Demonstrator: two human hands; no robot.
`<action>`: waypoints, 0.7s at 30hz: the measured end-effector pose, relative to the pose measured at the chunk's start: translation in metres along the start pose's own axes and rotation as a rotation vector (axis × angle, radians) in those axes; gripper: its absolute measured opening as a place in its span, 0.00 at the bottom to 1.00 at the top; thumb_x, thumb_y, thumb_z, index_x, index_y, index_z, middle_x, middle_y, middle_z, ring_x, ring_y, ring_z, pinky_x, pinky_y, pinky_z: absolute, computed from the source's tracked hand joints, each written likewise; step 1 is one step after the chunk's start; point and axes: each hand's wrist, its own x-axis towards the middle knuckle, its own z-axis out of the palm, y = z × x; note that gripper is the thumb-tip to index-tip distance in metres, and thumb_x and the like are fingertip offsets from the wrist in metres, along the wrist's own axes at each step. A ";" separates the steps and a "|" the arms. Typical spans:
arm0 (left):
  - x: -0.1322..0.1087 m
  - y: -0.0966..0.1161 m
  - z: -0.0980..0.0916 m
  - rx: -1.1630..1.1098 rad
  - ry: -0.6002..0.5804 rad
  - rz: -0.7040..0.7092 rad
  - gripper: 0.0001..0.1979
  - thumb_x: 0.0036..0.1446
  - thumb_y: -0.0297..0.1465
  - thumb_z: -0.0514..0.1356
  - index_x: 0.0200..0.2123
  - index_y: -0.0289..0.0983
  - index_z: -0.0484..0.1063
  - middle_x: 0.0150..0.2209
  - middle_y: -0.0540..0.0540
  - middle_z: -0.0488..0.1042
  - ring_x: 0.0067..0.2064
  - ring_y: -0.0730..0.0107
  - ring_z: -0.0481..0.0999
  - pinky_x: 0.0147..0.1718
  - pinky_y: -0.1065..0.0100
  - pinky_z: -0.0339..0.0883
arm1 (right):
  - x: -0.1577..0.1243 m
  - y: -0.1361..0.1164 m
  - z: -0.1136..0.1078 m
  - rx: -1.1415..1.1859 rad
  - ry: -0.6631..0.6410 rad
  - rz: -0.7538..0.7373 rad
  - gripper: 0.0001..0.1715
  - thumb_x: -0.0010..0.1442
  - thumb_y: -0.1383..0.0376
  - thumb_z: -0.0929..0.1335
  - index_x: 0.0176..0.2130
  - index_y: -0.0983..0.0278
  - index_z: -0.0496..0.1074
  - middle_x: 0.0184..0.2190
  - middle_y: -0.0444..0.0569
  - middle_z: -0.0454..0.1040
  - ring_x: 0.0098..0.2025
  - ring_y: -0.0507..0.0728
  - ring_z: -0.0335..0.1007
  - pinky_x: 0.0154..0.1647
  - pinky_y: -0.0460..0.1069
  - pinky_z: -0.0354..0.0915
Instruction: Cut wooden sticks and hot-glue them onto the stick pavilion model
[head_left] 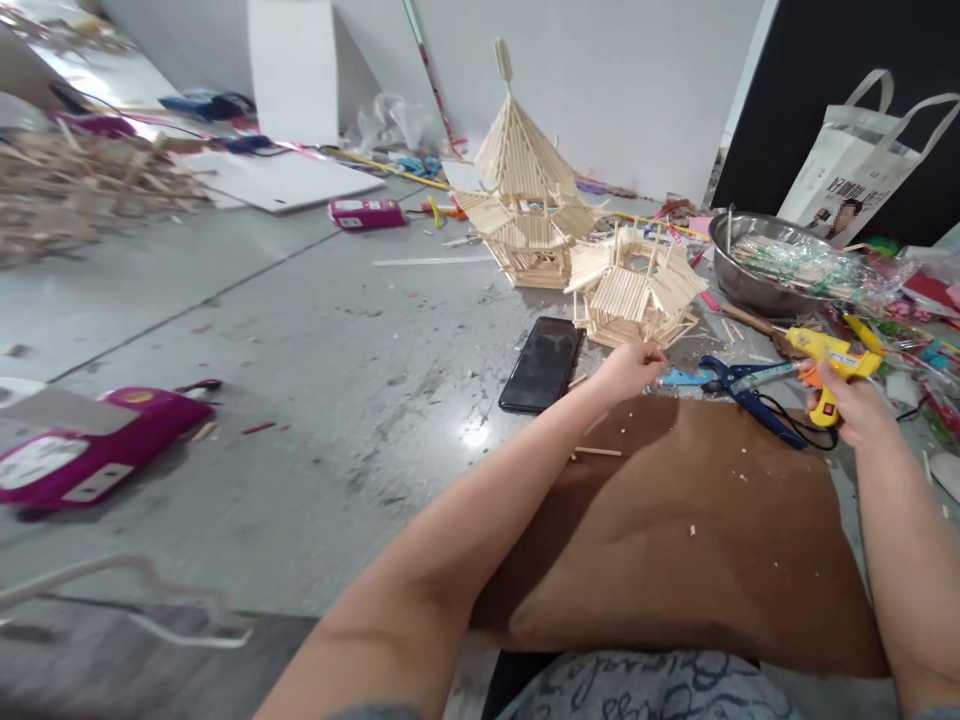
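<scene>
My right hand [851,408] is closed around a yellow glue gun [825,362], its nozzle pointing left. My left hand [632,366] reaches forward with its fingers curled at the near edge of a small wooden-stick house section [637,290]; whether it grips a stick I cannot make out. A taller stick pagoda [521,190] stands just behind that section. Under my arms lies a brown sheet of cardboard [690,540] scattered with tiny wood bits. A loose stick [598,452] rests on it.
A black phone [542,363] lies left of the house section. Blue-handled cutters [742,390] rest by the glue gun. A steel bowl [757,265] holds wrapped sticks. Magenta boxes [90,450] and a stick pile [75,190] sit at the left. A white tote bag [862,160] stands at the back right.
</scene>
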 end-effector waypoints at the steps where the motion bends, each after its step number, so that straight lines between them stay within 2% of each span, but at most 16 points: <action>1: -0.001 0.002 0.000 0.102 0.003 0.046 0.04 0.45 0.26 0.57 0.21 0.36 0.70 0.17 0.51 0.66 0.19 0.77 0.61 0.21 0.74 0.51 | 0.001 0.002 -0.004 0.000 0.025 0.012 0.18 0.43 0.52 0.71 0.29 0.62 0.70 0.23 0.44 0.68 0.17 0.48 0.61 0.17 0.46 0.59; 4: -0.005 0.006 -0.004 0.335 0.002 0.122 0.04 0.44 0.27 0.58 0.21 0.38 0.72 0.20 0.49 0.69 0.22 0.75 0.62 0.23 0.73 0.50 | 0.005 0.006 -0.012 -0.018 0.081 0.036 0.16 0.44 0.52 0.71 0.26 0.61 0.67 0.23 0.45 0.68 0.17 0.47 0.61 0.19 0.46 0.61; 7: -0.016 0.006 -0.017 0.469 0.006 0.112 0.04 0.44 0.28 0.58 0.22 0.39 0.73 0.22 0.48 0.70 0.24 0.73 0.63 0.24 0.73 0.51 | 0.010 0.011 -0.018 -0.031 0.097 0.051 0.16 0.44 0.53 0.70 0.25 0.61 0.66 0.23 0.46 0.69 0.18 0.48 0.61 0.20 0.46 0.62; 12: -0.039 0.001 -0.041 0.708 0.058 -0.081 0.09 0.47 0.31 0.54 0.31 0.40 0.73 0.32 0.46 0.74 0.32 0.67 0.69 0.29 0.72 0.56 | 0.015 0.019 -0.028 -0.052 0.147 0.064 0.16 0.43 0.54 0.71 0.27 0.61 0.64 0.21 0.46 0.70 0.17 0.48 0.61 0.20 0.46 0.62; 16: -0.052 -0.002 -0.048 0.827 0.013 -0.124 0.11 0.47 0.33 0.54 0.35 0.40 0.72 0.37 0.43 0.73 0.36 0.63 0.70 0.31 0.70 0.58 | 0.016 0.023 -0.031 -0.135 0.164 0.095 0.15 0.45 0.54 0.69 0.25 0.61 0.64 0.21 0.48 0.70 0.18 0.49 0.62 0.23 0.48 0.63; 21: -0.060 0.005 -0.052 0.876 -0.081 -0.176 0.10 0.45 0.34 0.55 0.32 0.40 0.72 0.37 0.44 0.74 0.35 0.65 0.71 0.29 0.70 0.58 | 0.022 0.028 -0.032 -0.390 0.252 0.126 0.20 0.47 0.47 0.64 0.24 0.61 0.63 0.20 0.51 0.68 0.21 0.53 0.64 0.23 0.50 0.61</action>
